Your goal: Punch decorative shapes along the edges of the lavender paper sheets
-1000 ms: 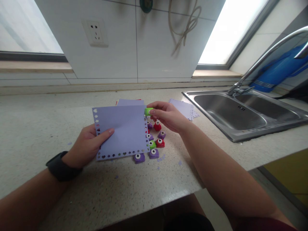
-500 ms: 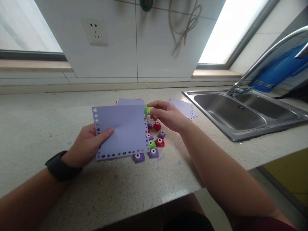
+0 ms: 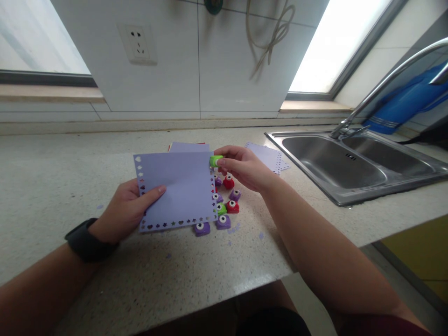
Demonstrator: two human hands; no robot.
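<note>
A sheet of purple paper is held up over the counter, with small shapes such as hearts and stars cut along its left, bottom and right edges. My left hand grips its left side, thumb on top and fingers behind. Between thumb and fingers, my right hand pinches a green craft punch at the sheet's upper right corner. Below and partly behind the paper lie several more punches: a red punch, a purple punch and another green punch among them.
Behind the held sheet is a stack of paper. Punched purple sheets lie near the steel sink on the right. Small paper cut-outs are scattered over the speckled counter. A wall socket is above.
Almost nothing differs. The green punch in my right hand sits a hair further left against the paper's edge; both hands keep their hold.
</note>
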